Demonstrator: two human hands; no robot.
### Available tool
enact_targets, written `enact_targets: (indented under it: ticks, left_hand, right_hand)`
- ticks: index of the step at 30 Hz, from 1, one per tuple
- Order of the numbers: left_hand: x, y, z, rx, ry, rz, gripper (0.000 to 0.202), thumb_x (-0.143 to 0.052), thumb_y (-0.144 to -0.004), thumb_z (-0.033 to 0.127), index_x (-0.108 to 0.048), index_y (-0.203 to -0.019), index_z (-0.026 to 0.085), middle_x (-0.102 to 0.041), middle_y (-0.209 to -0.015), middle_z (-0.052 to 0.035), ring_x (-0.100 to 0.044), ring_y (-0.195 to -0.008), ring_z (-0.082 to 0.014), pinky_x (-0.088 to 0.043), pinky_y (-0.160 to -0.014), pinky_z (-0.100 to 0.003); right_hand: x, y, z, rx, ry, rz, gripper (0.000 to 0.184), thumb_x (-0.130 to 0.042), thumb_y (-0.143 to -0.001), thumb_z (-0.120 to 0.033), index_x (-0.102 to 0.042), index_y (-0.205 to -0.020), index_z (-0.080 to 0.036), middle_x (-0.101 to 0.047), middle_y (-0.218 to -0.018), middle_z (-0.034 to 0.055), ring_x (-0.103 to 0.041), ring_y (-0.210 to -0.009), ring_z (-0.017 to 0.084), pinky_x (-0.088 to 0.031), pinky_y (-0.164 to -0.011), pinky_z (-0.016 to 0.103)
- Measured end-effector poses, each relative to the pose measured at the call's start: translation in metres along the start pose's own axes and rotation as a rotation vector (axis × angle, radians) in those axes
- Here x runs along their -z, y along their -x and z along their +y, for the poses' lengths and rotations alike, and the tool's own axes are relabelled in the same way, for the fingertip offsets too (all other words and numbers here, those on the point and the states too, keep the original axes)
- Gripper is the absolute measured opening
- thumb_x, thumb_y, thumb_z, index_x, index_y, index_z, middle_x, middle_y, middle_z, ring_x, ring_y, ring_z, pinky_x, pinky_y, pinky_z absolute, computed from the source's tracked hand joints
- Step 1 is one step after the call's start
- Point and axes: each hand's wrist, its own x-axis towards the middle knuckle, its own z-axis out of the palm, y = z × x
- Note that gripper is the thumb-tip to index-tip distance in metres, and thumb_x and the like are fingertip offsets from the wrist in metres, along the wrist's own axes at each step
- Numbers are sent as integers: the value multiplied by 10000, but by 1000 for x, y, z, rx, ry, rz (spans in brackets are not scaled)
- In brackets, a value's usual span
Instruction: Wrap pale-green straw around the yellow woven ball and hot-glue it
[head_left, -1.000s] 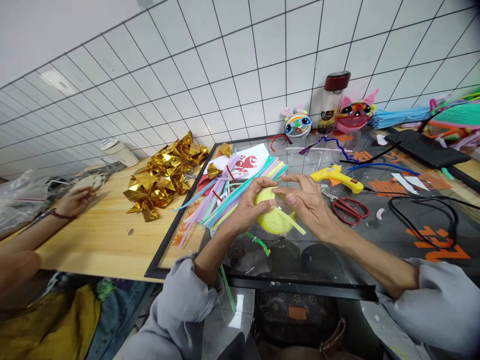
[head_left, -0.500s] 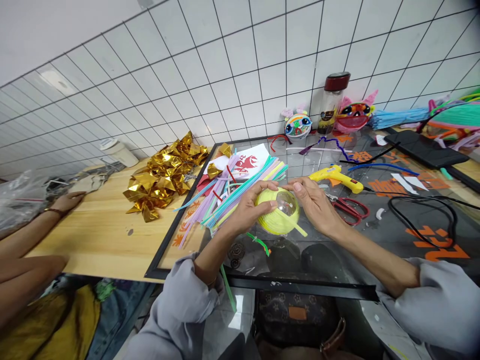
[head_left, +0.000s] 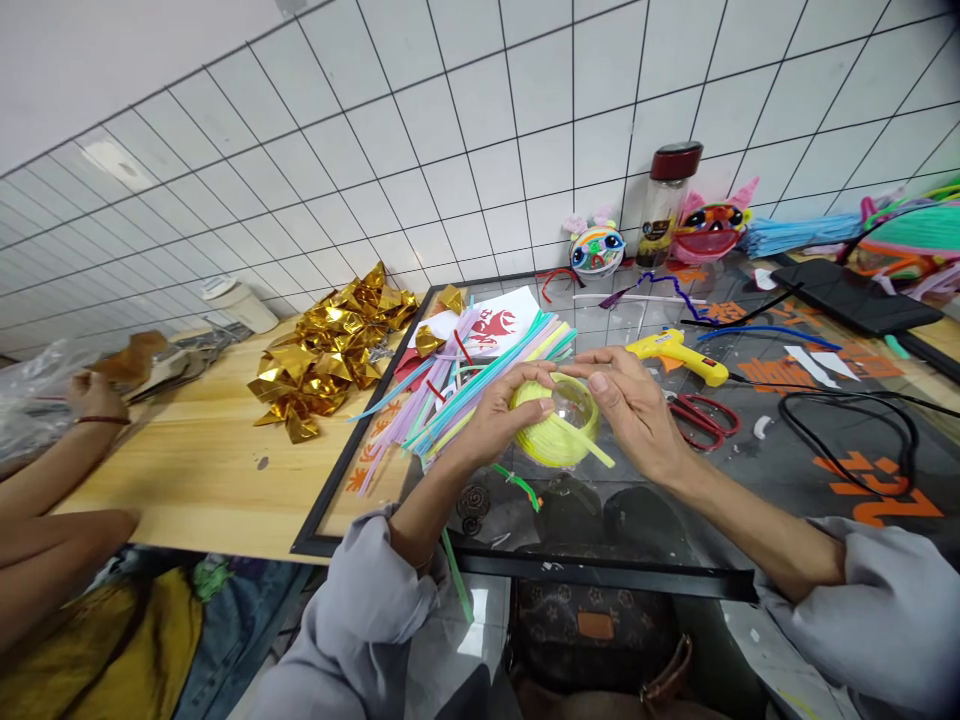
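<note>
A clear round ball wrapped in yellow pipe cleaner [head_left: 551, 440] is between my hands, above the dark tabletop. A bare, transparent patch shows on its upper side, and a loose yellow end sticks out toward the lower right. My left hand [head_left: 506, 410] grips the ball from the left, thumb across the front. At its upper right, my right hand [head_left: 634, 405] has thumb and fingers closed on the rim of the wrapping; the exact pinch point is partly hidden. Just left lies a bundle of pastel pipe cleaners [head_left: 487, 385].
Right of my hands are a yellow glue gun [head_left: 686, 358], red-handled scissors [head_left: 705, 420] and a black cable [head_left: 847, 400]. Two decorated animal-face balls and a bottle [head_left: 660, 210] stand by the wall. Gold foil [head_left: 322, 350] lies left, near another person's hand [head_left: 97, 400].
My right hand has shifted slightly, its fingers reaching more across the ball's top. My left hand keeps its hold. The other person's hand has moved left and lifted brown material.
</note>
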Motion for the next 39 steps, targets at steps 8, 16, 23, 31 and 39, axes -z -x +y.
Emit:
enact_targets:
  ticks: [8,16,23,31,39]
  left_hand:
    - [3,0,-6,-31,-47,10,294,-741,-814,436,-685,-997,213,-613,-1351,-73,-588,-1253,-269,-469,-1026,-370]
    - [5,-1,-12,-191,-195,-16,496,-557,-904,669,-694,-1078,226,-605,-1317,-98,-533,-1329,-292,-361,-1173,-453]
    - [8,0,-7,-284,-485,-124,911,-838,-534,756,-589,-1239,236,-440,-1491,-159,-389,-1454,-387,-282,-1226,-563]
    - [8,1,1,-279,-683,-74,917,-913,-547,617,-559,-1308,247,-402,-1464,-157,-363,-1455,-390,-297,-1229,-592]
    - [9,1,12,-166,-623,-82,660,-750,-750,335,-535,-1360,201,-524,-1388,-131,-473,-1354,-329,-341,-1210,-505]
  right_hand:
    - [-3,-1,9,-112,-41,-50,607,-305,-1023,-653,-778,-1105,-281,-670,-1108,81,-615,-1125,263,-442,-1005,457]
    - [0,-5,9,-128,-71,-54,624,-317,-1009,-677,-779,-1043,-259,-699,-1035,89,-639,-1077,255,-488,-946,409]
    - [2,-6,8,-148,-97,-62,615,-328,-1008,-675,-774,-1019,-252,-705,-1008,91,-658,-1043,240,-526,-899,388]
    - [0,-7,13,-216,-139,-101,626,-351,-984,-714,-770,-1085,-260,-737,-1119,85,-666,-1114,248,-519,-981,415]
    - [-1,-8,22,-280,-193,-166,723,-355,-933,-790,-736,-1221,-248,-706,-1252,112,-646,-1182,283,-495,-1047,512]
